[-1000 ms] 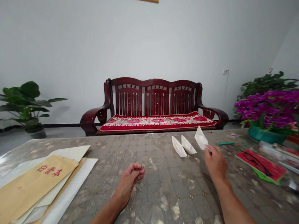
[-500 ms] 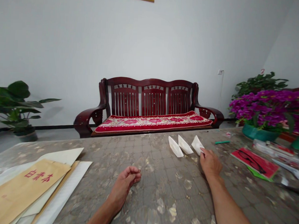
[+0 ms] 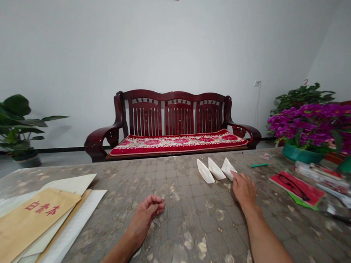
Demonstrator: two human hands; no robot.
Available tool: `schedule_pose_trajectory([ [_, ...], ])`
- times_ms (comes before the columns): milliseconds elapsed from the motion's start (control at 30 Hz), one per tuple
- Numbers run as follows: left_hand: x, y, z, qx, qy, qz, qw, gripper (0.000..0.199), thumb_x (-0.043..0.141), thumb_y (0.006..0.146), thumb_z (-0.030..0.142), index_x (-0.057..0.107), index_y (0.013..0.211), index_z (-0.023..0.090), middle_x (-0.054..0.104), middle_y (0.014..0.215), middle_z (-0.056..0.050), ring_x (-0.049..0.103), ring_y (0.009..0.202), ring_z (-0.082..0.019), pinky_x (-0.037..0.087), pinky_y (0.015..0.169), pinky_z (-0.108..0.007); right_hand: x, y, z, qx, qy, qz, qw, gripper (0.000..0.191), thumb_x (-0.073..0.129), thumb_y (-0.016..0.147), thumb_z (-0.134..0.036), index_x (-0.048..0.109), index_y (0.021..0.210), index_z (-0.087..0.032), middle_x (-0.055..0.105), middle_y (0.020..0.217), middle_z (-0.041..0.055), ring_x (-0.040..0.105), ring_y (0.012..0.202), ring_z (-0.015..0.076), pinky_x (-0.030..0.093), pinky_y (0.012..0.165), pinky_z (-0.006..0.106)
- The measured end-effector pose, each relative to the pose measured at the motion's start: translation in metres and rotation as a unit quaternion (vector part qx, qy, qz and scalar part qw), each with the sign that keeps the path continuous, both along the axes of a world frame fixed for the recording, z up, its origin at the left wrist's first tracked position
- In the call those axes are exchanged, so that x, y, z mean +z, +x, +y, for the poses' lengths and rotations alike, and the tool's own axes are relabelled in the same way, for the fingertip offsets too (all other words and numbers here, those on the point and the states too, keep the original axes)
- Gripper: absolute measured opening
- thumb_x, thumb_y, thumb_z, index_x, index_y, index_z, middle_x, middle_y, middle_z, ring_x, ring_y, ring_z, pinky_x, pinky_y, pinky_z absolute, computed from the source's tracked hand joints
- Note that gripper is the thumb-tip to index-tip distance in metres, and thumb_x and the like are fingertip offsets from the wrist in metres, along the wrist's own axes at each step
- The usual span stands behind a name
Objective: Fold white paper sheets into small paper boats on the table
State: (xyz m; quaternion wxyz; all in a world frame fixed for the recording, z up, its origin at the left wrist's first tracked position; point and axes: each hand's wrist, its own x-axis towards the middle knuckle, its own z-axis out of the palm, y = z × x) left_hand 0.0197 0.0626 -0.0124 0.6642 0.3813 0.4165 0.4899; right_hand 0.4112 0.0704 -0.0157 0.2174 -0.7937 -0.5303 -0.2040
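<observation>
Three white folded paper boats stand in a row on the mottled grey table top: the first, the second and the third. My right hand lies just in front of them, its index fingertip touching the third boat's near end. It holds nothing. My left hand rests on the table farther left, fingers curled closed on nothing, well apart from the boats.
A manila envelope with red characters lies on white sheets at the left. A red booklet, a green pen and a pot of purple flowers are at the right. A dark wooden bench stands beyond the table.
My right hand has lowered and moved left, and the third boat has gone from raised and tilted in its fingers to standing on the table. The view has shifted slightly.
</observation>
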Motion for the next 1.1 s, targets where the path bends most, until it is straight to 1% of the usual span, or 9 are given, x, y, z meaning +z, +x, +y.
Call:
schedule_pose_trajectory([
  [267,0.0019,0.0008,-0.0015,0.005,-0.001,-0.001,1.0,0.028,0.079,0.058,0.03,0.062,0.076,0.017,0.067,0.074,0.001,0.062,0.071,-0.011,0.048,0.077,-0.023,0.0016,-0.0002,-0.001,0.007,-0.009,0.012,1.0,0.04,0.045,0.091,-0.016,0.065,0.124,-0.026,0.065,0.097,0.0064,0.056,0.092,0.0224,0.039,0.076,0.033],
  [467,0.001,0.0006,-0.0009,0.004,0.002,-0.002,1.0,0.027,0.079,0.059,0.03,0.062,0.076,0.017,0.067,0.075,0.0,0.063,0.072,-0.012,0.048,0.077,-0.024,0.0026,-0.0008,-0.0006,-0.016,-0.02,0.009,1.0,0.041,0.043,0.092,-0.018,0.062,0.128,-0.024,0.066,0.098,0.0082,0.058,0.092,0.0245,0.039,0.076,0.035],
  [567,-0.0003,0.0003,-0.0004,0.002,0.001,-0.002,1.0,0.028,0.079,0.059,0.03,0.062,0.076,0.017,0.067,0.076,0.0,0.062,0.071,-0.011,0.048,0.077,-0.023,0.0026,-0.0009,-0.0001,-0.016,-0.01,0.013,1.0,0.042,0.045,0.092,-0.02,0.058,0.132,-0.02,0.068,0.1,0.0094,0.058,0.094,0.0261,0.04,0.077,0.036],
  [667,-0.0014,-0.0001,-0.0006,0.002,-0.001,0.003,1.0,0.028,0.079,0.059,0.031,0.062,0.076,0.017,0.067,0.075,0.0,0.062,0.071,-0.011,0.048,0.077,-0.023,0.0019,-0.0015,0.0004,-0.023,0.007,0.03,0.999,0.042,0.048,0.09,-0.022,0.058,0.13,-0.018,0.069,0.101,0.0093,0.059,0.093,0.0267,0.04,0.078,0.037],
  [833,-0.0006,0.0001,-0.0009,0.005,0.0,0.003,1.0,0.028,0.08,0.058,0.031,0.063,0.076,0.017,0.067,0.075,0.0,0.062,0.071,-0.012,0.049,0.077,-0.023,0.0026,-0.0058,0.0018,-0.02,0.031,0.051,0.998,0.042,0.053,0.085,-0.022,0.058,0.127,-0.019,0.069,0.094,0.0061,0.058,0.091,0.0253,0.038,0.078,0.036],
  [1000,0.0018,0.0011,-0.0011,0.01,0.003,0.007,1.0,0.028,0.079,0.058,0.03,0.063,0.075,0.017,0.066,0.074,0.0,0.062,0.071,-0.013,0.048,0.077,-0.024,0.0042,-0.0093,0.0028,-0.008,0.036,0.058,0.998,0.039,0.054,0.087,-0.027,0.058,0.125,-0.02,0.068,0.097,0.0055,0.058,0.092,0.024,0.037,0.078,0.034],
  [1100,0.0004,0.0014,-0.0013,0.02,0.01,0.018,1.0,0.026,0.077,0.058,0.031,0.062,0.075,0.017,0.066,0.073,0.0,0.062,0.07,-0.013,0.048,0.077,-0.025,0.0035,-0.0086,0.0018,-0.027,0.053,0.109,0.992,0.042,0.055,0.086,-0.026,0.054,0.127,-0.019,0.068,0.099,0.0048,0.059,0.092,0.0224,0.036,0.076,0.032],
])
